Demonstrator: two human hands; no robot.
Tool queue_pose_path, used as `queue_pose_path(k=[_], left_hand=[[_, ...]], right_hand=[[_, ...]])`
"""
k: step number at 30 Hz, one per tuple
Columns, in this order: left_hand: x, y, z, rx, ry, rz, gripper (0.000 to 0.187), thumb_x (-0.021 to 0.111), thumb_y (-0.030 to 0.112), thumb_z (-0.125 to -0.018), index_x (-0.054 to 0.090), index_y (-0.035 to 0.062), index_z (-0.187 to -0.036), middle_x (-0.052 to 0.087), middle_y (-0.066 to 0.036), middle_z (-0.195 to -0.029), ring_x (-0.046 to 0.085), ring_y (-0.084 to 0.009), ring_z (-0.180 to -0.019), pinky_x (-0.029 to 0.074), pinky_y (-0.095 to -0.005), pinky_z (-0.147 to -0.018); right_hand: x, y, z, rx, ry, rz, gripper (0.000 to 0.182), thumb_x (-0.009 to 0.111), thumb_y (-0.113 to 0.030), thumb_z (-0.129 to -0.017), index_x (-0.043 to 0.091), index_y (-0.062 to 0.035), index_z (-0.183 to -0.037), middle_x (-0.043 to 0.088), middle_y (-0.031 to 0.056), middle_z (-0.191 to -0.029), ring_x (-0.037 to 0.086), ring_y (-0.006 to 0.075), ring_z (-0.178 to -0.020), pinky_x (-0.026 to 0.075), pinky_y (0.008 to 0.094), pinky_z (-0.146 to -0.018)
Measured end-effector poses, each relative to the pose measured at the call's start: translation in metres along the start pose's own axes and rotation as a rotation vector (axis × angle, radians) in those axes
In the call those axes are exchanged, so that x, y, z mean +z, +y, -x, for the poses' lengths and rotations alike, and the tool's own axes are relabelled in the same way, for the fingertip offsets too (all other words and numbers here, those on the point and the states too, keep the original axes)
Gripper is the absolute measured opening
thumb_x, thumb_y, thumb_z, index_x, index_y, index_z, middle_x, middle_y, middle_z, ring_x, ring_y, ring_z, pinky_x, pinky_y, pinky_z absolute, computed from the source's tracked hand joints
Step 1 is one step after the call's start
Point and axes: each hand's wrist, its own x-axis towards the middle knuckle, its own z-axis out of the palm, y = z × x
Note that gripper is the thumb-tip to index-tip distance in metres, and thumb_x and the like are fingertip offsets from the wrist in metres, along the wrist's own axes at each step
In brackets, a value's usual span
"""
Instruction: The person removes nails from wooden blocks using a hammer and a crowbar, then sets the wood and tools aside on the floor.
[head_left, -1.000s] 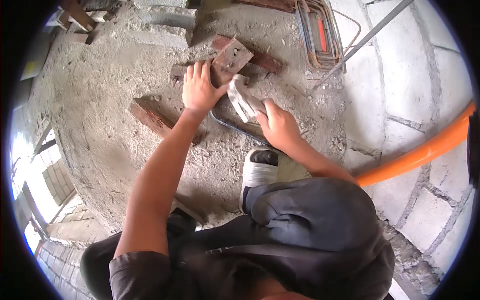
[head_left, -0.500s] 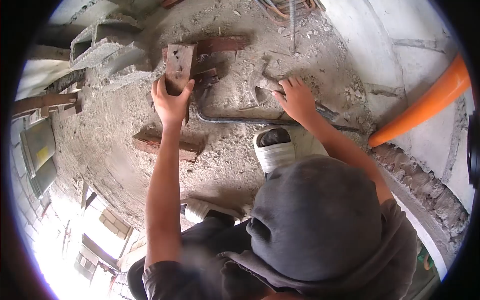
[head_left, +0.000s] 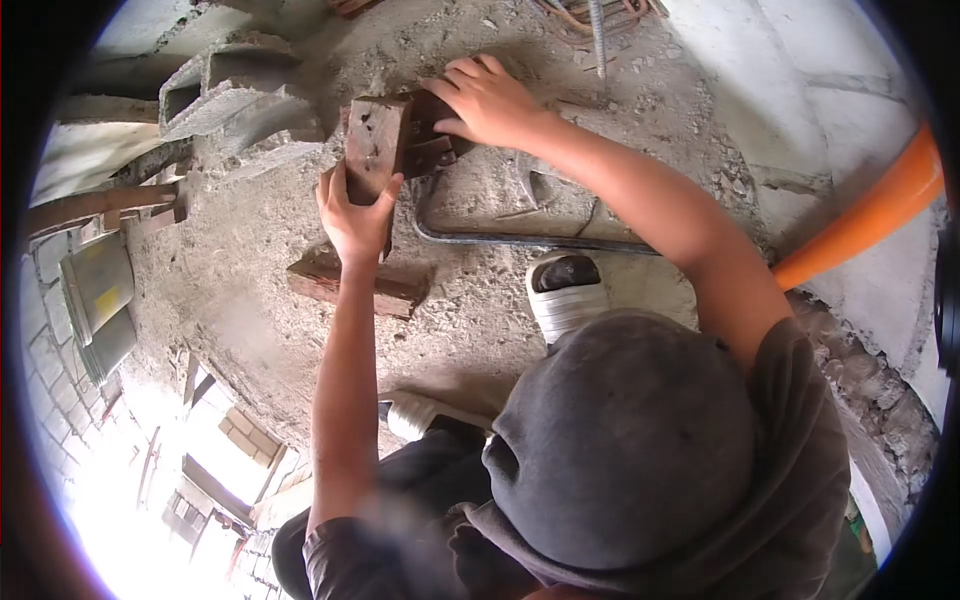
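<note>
Head view: your left hand (head_left: 357,215) grips a reddish wooden block (head_left: 375,145) standing on the gritty floor (head_left: 250,260), while your right hand (head_left: 485,100) rests open-fingered on wood scraps (head_left: 432,155) just beside it.

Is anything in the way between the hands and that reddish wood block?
Nothing visible is. The left hand already grips the wood block from below, and the right hand rests on the darker wood pieces right beside it. The bent steel bar lies lower on the ground, out of the way.
</note>
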Motion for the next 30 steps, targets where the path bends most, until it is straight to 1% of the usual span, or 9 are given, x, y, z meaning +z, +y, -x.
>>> queue_pose_path(k=[6,11,19,21,23,25,27,29,30], left_hand=[[0.004,0.021,-0.003,0.045,0.070,-0.149,0.077,0.088,0.048,-0.068,0.065,-0.0028,-0.123,0.061,-0.017,-0.116,0.062,-0.0356,-0.108,0.052,-0.0481,-0.091],[0.002,0.033,-0.017,0.069,0.052,-0.121,0.076,0.087,0.049,-0.073,0.065,-0.0044,-0.123,0.065,-0.018,-0.115,0.068,-0.0385,-0.101,0.056,-0.0462,-0.087],[-0.016,0.018,-0.041,-0.199,-0.117,0.089,0.075,0.086,0.052,-0.072,0.070,-0.0093,-0.114,0.069,-0.025,-0.105,0.069,-0.0376,-0.100,0.055,-0.0443,-0.088],[-0.022,0.018,-0.041,-0.172,-0.144,0.047,0.076,0.086,0.051,-0.073,0.068,-0.0092,-0.116,0.068,-0.023,-0.109,0.069,-0.0368,-0.100,0.056,-0.0448,-0.086],[-0.033,0.027,-0.042,0.002,0.037,-0.088,0.075,0.085,0.049,-0.075,0.066,-0.0085,-0.119,0.066,-0.020,-0.113,0.069,-0.0357,-0.101,0.057,-0.0459,-0.083],[-0.053,0.021,-0.063,0.000,0.109,-0.010,0.071,0.083,0.047,-0.080,0.064,-0.0085,-0.120,0.065,-0.018,-0.116,0.069,-0.0270,-0.092,0.058,-0.0412,-0.080],[-0.075,0.004,-0.082,-0.309,-0.080,0.621,0.067,0.079,0.045,-0.084,0.064,-0.0047,-0.126,0.067,-0.017,-0.120,0.067,-0.0216,-0.098,0.056,-0.0314,-0.087],[-0.094,0.007,-0.085,-0.465,-0.141,0.755,0.070,0.068,0.050,-0.089,0.060,-0.0027,-0.134,0.067,-0.019,-0.123,0.068,-0.0244,-0.100,0.055,-0.0323,-0.090],[-0.099,0.006,-0.084,-0.585,-0.232,1.055,0.073,0.064,0.053,-0.089,0.056,-0.0019,-0.137,0.066,-0.020,-0.123,0.068,-0.0261,-0.101,0.056,-0.0342,-0.090]], right_hand=[[-0.011,-0.009,-0.001,0.012,-0.105,0.079,0.057,0.067,-0.050,-0.093,0.066,-0.0047,-0.127,0.068,0.0091,-0.106,0.059,0.0251,-0.111,0.040,0.0421,-0.102],[-0.008,-0.006,0.003,0.089,-0.130,0.113,0.058,0.066,-0.052,-0.093,0.066,-0.0049,-0.129,0.068,0.0091,-0.107,0.058,0.0246,-0.111,0.039,0.0441,-0.102],[-0.007,-0.012,0.006,0.156,-0.156,0.049,0.060,0.062,-0.054,-0.095,0.065,-0.0069,-0.132,0.067,0.0093,-0.113,0.053,0.0243,-0.120,0.036,0.0459,-0.104],[-0.005,-0.012,0.004,0.169,-0.190,0.057,0.060,0.061,-0.055,-0.095,0.065,-0.0075,-0.132,0.067,0.0091,-0.114,0.053,0.0243,-0.120,0.036,0.0462,-0.104],[-0.005,-0.010,0.004,0.182,-0.225,0.063,0.060,0.060,-0.055,-0.096,0.064,-0.0081,-0.133,0.067,0.0090,-0.115,0.052,0.0244,-0.121,0.035,0.0465,-0.104],[-0.002,-0.010,0.003,0.186,-0.234,0.100,0.060,0.060,-0.055,-0.096,0.062,-0.0104,-0.136,0.066,0.0088,-0.116,0.052,0.0249,-0.121,0.035,0.0469,-0.105],[-0.002,-0.005,0.002,0.180,-0.207,0.117,0.059,0.061,-0.053,-0.096,0.060,-0.0118,-0.138,0.066,0.0086,-0.117,0.052,0.0253,-0.121,0.035,0.0474,-0.105],[-0.001,0.000,0.001,0.164,-0.176,0.132,0.058,0.062,-0.052,-0.096,0.059,-0.0131,-0.139,0.065,0.0084,-0.118,0.052,0.0258,-0.121,0.035,0.0480,-0.106],[-0.001,0.002,0.002,0.180,-0.159,0.150,0.058,0.064,-0.051,-0.096,0.058,-0.0134,-0.140,0.064,0.0087,-0.122,0.052,0.0266,-0.124,0.036,0.0496,-0.106]])
